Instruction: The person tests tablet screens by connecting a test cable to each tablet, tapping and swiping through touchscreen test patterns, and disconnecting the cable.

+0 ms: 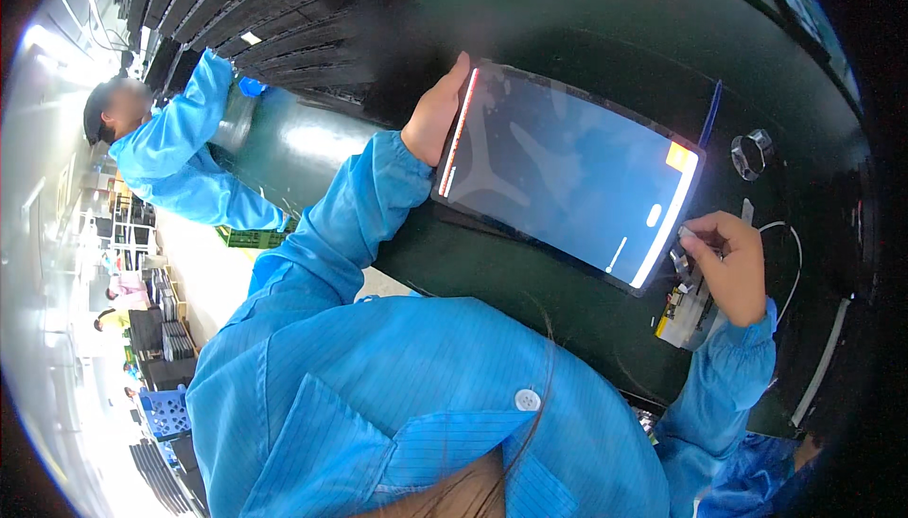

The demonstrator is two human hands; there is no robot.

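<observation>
A tablet (558, 177) with its screen lit blue-grey lies tilted across the dark green bench. My left hand (440, 111) grips its left short edge, the thumb along the frame. At the lower right corner of the tablet, my right hand (728, 263) pinches a small pale piece (685, 232) between thumb and fingertips, close against the tablet's edge. What that piece is cannot be made out. Below that hand sits a small block with yellow and white sides (679, 321), partly covered by the wrist. A thin white cable (797, 248) curves out beside the hand.
A clear ring-shaped roll (752, 154) and a blue pen-like stick (711, 113) lie right of the tablet. Black slabs (274, 17) stand stacked at the far left. Another person in a blue smock (189, 158) works at the left. A pale strip (821, 362) lies at right.
</observation>
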